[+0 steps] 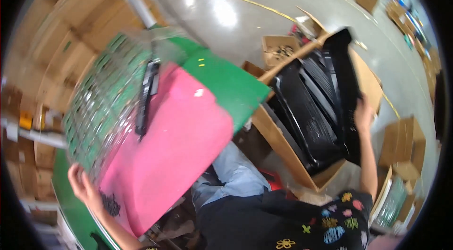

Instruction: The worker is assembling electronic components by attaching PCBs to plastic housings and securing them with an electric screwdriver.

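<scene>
Your right hand point(363, 115) grips black tray point(347, 85) at right edge of carton point(278, 142); other black trays point(306, 113) already inside, yours seemingly not seated. Left hand point(85, 188), fingers parted, beside clear blister sheet point(101, 101) over left edge of green worktop point(236, 85); contact unclear.

pink mat point(179, 113), green table point(236, 82), black trays point(306, 113); blurred packaging point(101, 94) seems clear.

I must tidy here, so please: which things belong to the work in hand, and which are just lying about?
Seemingly in use: black plastic panel, in right hand; large carton; pink mat; clear packaging, by left hand.
Seemingly lying about: small carton; stacked cartons.
</scene>
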A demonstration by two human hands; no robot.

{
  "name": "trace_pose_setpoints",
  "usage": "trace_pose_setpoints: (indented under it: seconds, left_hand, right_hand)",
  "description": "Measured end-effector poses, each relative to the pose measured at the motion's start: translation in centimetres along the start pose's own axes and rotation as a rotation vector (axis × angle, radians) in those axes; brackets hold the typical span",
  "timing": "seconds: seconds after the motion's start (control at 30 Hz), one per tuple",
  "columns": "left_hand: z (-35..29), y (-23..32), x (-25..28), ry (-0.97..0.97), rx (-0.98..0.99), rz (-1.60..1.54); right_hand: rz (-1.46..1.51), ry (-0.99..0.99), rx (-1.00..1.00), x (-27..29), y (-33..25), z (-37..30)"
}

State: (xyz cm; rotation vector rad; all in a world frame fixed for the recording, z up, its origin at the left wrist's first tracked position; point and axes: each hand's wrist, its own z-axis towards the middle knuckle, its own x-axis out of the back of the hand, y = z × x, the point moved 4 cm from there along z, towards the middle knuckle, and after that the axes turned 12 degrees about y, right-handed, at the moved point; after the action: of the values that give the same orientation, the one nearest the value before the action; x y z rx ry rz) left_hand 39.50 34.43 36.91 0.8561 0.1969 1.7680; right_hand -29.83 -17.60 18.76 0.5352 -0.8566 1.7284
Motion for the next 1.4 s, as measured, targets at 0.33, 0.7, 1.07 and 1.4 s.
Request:
trace_pose_setpoints:
  seconds: [0.33, 0.7, 1.07, 1.4]
  left_hand:
    - [-0.9, 8.1, -7.9, -0.473, -0.148, -0.217]
    - [-3.5, 6.4, -7.6, -0.552, 0.106, -0.179]
    - [-5.2, 4.4, -8.5, -0.610, -0.182, -0.070]
    - [-4.9, 3.9, -9.4, -0.574, -0.302, -0.043]
  right_hand:
    - [0.952, -0.301, -0.797, 13.3, -18.9, 9.2]
    - [0.935, -1.618, -0.402, 7.2, -40.9, -10.8]
    - [1.421, -0.859, 1.374, 15.2, -73.6, -16.0]
    - [0.936, -0.656, 1.509, 10.6, -90.7, -27.8]
